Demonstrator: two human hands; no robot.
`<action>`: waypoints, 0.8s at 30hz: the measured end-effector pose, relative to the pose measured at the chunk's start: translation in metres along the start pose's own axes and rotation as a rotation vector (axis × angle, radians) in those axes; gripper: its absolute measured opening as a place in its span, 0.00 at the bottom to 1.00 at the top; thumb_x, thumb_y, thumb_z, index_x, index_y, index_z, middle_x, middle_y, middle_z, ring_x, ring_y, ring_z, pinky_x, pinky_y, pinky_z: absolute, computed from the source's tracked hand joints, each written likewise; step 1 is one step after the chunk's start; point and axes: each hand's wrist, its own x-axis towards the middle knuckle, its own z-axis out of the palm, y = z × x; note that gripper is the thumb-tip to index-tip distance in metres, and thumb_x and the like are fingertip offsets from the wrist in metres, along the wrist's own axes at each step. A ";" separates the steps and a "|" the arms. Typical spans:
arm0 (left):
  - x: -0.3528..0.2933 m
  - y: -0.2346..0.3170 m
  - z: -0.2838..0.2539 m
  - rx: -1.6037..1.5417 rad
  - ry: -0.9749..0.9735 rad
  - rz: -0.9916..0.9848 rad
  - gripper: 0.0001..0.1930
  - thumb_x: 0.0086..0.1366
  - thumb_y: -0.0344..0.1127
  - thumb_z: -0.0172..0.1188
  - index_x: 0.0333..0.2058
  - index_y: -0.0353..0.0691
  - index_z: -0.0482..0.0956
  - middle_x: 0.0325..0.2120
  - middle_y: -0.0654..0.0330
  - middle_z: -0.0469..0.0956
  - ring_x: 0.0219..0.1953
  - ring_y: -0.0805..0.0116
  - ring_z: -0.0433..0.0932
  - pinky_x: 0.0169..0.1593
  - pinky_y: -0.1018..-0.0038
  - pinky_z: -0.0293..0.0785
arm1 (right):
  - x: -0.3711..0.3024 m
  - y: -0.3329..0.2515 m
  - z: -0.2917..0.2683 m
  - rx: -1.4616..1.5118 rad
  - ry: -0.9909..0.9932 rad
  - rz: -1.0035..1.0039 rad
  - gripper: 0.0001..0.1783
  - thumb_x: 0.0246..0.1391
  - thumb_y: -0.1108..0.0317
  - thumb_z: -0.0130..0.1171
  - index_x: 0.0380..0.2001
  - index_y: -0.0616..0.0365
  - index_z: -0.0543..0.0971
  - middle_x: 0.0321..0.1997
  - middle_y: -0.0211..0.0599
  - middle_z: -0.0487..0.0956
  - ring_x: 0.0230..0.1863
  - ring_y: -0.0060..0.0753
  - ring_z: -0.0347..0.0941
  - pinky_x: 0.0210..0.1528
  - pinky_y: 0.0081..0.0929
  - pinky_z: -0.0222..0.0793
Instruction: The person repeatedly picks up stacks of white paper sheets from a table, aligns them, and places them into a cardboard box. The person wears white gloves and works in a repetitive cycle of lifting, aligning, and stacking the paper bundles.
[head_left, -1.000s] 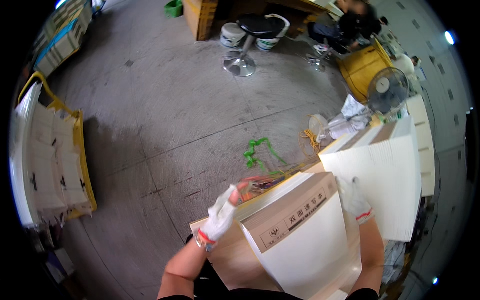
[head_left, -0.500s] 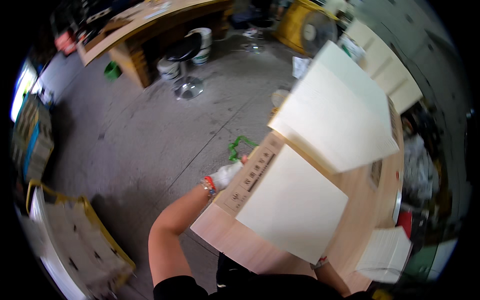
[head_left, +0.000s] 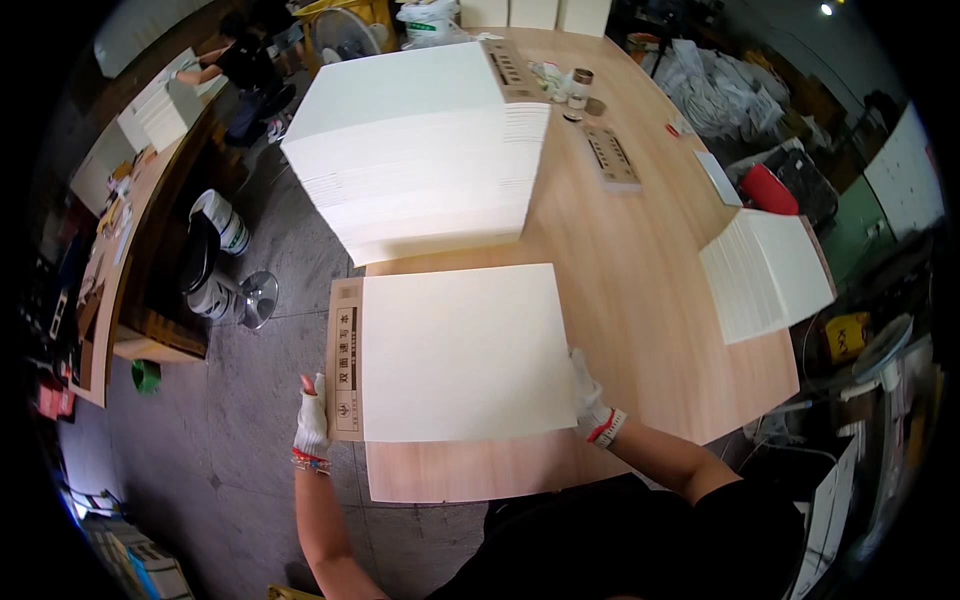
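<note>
A large white sketch pad [head_left: 465, 355] with a brown printed band [head_left: 345, 360] along its left side lies flat near the table's front edge. My left hand [head_left: 312, 415], in a white glove with bare fingertips, is beside the band's edge with fingers pointing forward and not wrapped round it. My right hand [head_left: 588, 390], also gloved, lies along the pad's right edge with its fingers stretched out. Just beyond the pad rises a tall stack of white pads [head_left: 430, 190], its top one showing a brown band at the right.
On the wooden table [head_left: 640, 270] are a smaller paper stack [head_left: 755, 280] at right, a brown printed strip [head_left: 610, 158] and a jar [head_left: 578, 85]. A stool [head_left: 200, 250] and buckets stand on the floor at left. Another person [head_left: 250, 75] works at a far-left bench.
The view has swung round to the right, so the pad now appears level. My right hand, mostly hidden before, shows at the pad's right edge. My left remains by the brown band.
</note>
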 end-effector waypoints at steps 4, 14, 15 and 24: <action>0.007 -0.002 -0.012 0.130 -0.004 -0.023 0.42 0.63 0.67 0.24 0.59 0.32 0.55 0.45 0.51 0.72 0.41 0.68 0.77 0.41 0.75 0.77 | -0.015 -0.052 0.027 0.333 -0.024 0.143 0.30 0.63 0.48 0.22 0.52 0.62 0.60 0.46 0.36 0.68 0.47 0.28 0.66 0.53 0.27 0.64; -0.069 -0.010 -0.011 -0.392 0.171 0.169 0.44 0.61 0.69 0.26 0.62 0.34 0.46 0.59 0.48 0.57 0.60 0.55 0.60 0.60 0.61 0.58 | -0.052 -0.004 -0.037 -0.250 -0.061 0.017 0.32 0.59 0.44 0.34 0.53 0.61 0.62 0.60 0.39 0.63 0.56 0.35 0.63 0.60 0.34 0.53; -0.080 -0.017 -0.007 -0.418 0.277 0.219 0.43 0.62 0.67 0.29 0.62 0.34 0.47 0.60 0.48 0.54 0.61 0.54 0.57 0.61 0.60 0.56 | -0.059 0.005 -0.047 0.140 -0.039 0.166 0.32 0.59 0.43 0.35 0.53 0.61 0.62 0.59 0.39 0.64 0.55 0.36 0.63 0.60 0.36 0.53; -0.180 -0.022 0.169 0.192 0.904 1.032 0.13 0.63 0.39 0.46 0.25 0.36 0.71 0.24 0.55 0.70 0.24 0.63 0.70 0.25 0.71 0.71 | -0.132 0.007 -0.247 0.663 0.169 0.583 0.36 0.59 0.39 0.33 0.54 0.60 0.64 0.50 0.42 0.72 0.48 0.41 0.70 0.52 0.42 0.66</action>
